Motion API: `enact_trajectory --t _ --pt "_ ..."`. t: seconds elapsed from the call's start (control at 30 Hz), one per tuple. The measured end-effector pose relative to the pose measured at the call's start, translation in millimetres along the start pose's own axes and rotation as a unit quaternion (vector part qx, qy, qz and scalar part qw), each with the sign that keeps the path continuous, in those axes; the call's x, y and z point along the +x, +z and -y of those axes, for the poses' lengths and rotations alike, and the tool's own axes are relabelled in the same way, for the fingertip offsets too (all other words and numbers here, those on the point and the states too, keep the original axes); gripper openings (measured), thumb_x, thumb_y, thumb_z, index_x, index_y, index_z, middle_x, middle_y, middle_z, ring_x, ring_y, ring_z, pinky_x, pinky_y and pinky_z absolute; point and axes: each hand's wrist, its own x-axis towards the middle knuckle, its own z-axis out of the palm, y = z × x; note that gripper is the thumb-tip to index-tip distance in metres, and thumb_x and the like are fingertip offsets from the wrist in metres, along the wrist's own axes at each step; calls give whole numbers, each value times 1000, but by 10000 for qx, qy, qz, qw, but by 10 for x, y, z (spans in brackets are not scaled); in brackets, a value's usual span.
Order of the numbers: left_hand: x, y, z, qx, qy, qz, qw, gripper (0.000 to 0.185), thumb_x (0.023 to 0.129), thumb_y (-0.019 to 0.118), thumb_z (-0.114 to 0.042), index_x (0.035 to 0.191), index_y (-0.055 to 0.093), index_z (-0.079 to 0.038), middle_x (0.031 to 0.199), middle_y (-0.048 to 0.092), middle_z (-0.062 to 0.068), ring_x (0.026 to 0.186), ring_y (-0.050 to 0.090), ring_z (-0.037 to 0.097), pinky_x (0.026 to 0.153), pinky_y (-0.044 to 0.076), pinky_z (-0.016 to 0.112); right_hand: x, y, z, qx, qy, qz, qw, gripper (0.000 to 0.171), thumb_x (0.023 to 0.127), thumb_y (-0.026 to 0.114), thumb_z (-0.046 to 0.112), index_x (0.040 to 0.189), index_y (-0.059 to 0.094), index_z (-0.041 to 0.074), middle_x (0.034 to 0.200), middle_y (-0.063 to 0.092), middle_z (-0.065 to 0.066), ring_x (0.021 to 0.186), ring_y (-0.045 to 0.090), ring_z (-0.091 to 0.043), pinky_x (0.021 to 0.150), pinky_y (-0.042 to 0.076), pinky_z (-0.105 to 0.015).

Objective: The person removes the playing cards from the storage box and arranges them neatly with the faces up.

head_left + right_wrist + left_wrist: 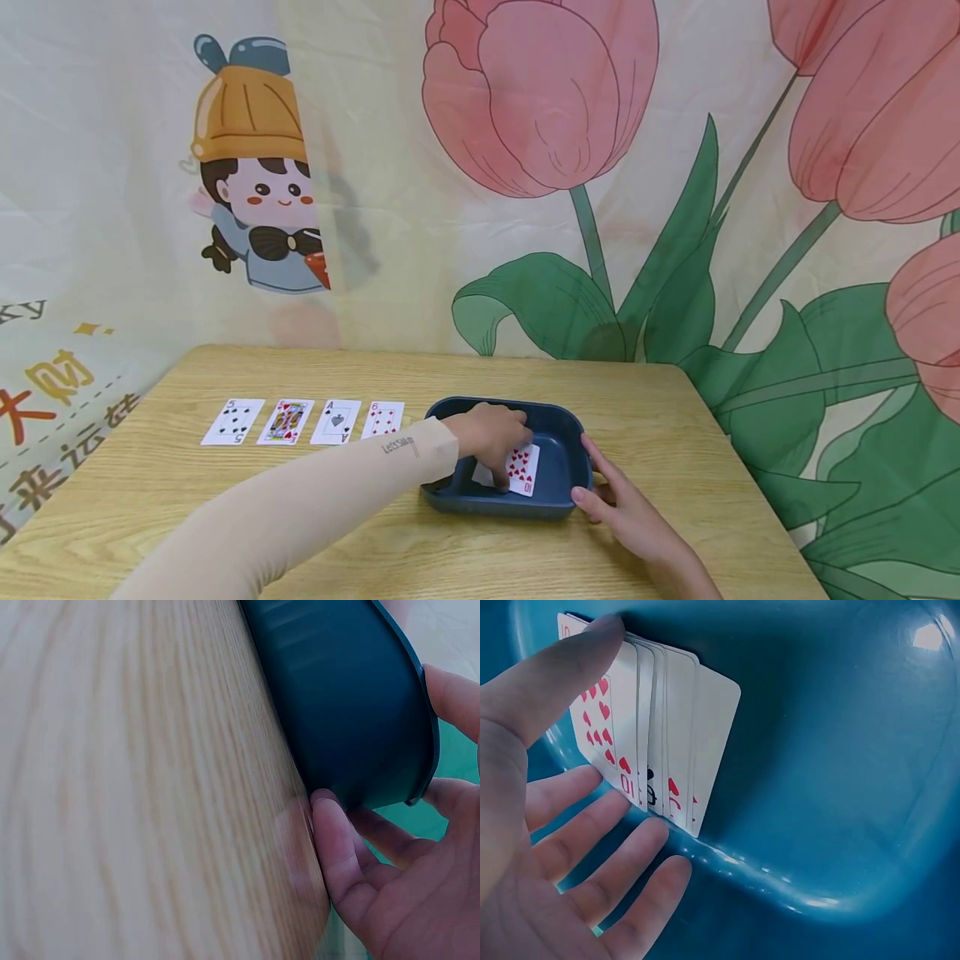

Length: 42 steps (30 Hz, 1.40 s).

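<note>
One dark blue tray (564, 427) sits near the middle of the wooden table (675, 417), toward its near edge. The left hand (491, 437) reaches down into the tray, where a small fan of playing cards (520, 468) rests; the ten of hearts lies on top. In the left wrist view about five cards (652, 727) overlap, the thumb (562, 671) pressing on the ten's far edge while four fingers (607, 855) spread loosely below the cards, so the hand appears to pinch the fan lightly, though contact under the cards is not visible.

The right hand (626, 512) lies against the tray's right near corner, fingers straight and close together; the right wrist view shows a fingertip (330, 825) touching the tray's outer wall (345, 697) at table level.

Left of the tray, four single cards (303, 421) lie face up in one row: a five, a face card, an ace of spades and a red six.
</note>
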Motion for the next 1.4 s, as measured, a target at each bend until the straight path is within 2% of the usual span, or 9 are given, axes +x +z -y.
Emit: enact_trajectory --t 0.3,0.53,0.87,1.13,1.3,1.4 --pt "-15 -5 19 -395 -53 -91 9992 81 74 93 -58 144 65 -28 123 59 -2 98 56 14 89 56 34 -16 22 28 -53 144 -128 9998 79 102 72 43 167 27 45 165 38 -18 116 65 -26 88 59 -38" --pt "-66 -37 69 -835 -3 -209 9963 79 76 94 -52 145 64 -28 128 57 -1 100 56 14 89 54 32 -15 31 42 -23 273 -129 9995 79 101 71 47 166 27 48 166 36 -18 116 63 -27 89 58 -37" --pt "-266 -121 232 -1492 6 -442 9878 78 78 95 -43 147 63 -23 131 56 3 102 57 16 88 52 31 -27 30 52 -5 182 -164 9997 79 102 72 43 167 28 43 165 38 -18 116 64 -26 88 57 -37" --pt "-405 -138 412 -1682 62 -756 9828 79 78 94 -43 147 62 -25 131 56 2 103 57 16 86 51 31 -37 44 59 -145 306 -293 9990 80 100 72 48 167 28 43 165 39 -16 114 64 -25 86 58 -36" --pt "-566 -144 532 -1893 26 -938 9774 79 78 95 -40 148 62 -23 131 56 2 103 57 17 88 52 34 -22 49 53 -151 298 -263 9991 80 100 72 49 167 28 43 166 38 -17 117 64 -26 88 59 -37" --pt "-689 -146 620 -1920 -125 -1055 9756 79 78 95 -38 147 62 -23 130 56 2 101 57 17 85 53 34 -15 42 48 -149 229 -210 9994 79 101 71 48 167 28 43 166 37 -16 116 64 -25 88 58 -35"
